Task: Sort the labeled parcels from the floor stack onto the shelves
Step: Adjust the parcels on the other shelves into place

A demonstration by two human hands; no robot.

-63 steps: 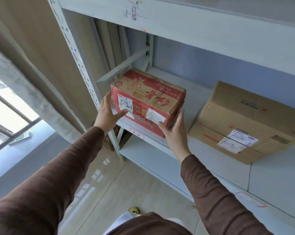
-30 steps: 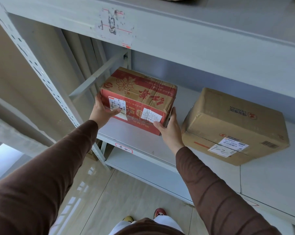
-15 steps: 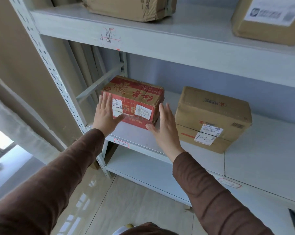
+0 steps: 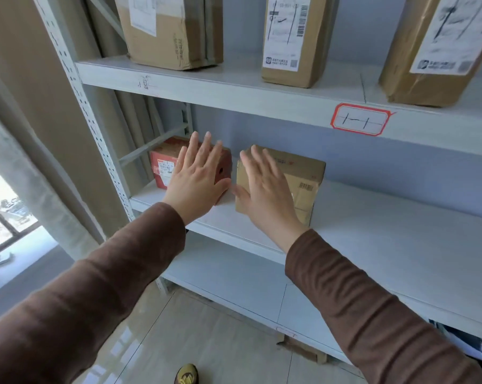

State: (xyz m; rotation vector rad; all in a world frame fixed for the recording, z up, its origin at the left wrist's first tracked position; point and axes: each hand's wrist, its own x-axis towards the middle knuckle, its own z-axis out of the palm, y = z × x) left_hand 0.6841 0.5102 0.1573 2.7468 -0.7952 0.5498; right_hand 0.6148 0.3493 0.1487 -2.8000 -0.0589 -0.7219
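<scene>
Head view: two parcels [image 4: 303, 173], two empty hands [image 4: 195, 181].

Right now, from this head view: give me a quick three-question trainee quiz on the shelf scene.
1. True or false: the left hand is gripping the red parcel.
2. How many parcels stand on the upper shelf? A) one B) three C) five
3. Fill in: the red parcel and the brown parcel sit on the shelf ____ the red-bordered tag.

Key: 1 false, both hands, the right hand too, are open with fingers spread; 2 B; 3 below.
</scene>
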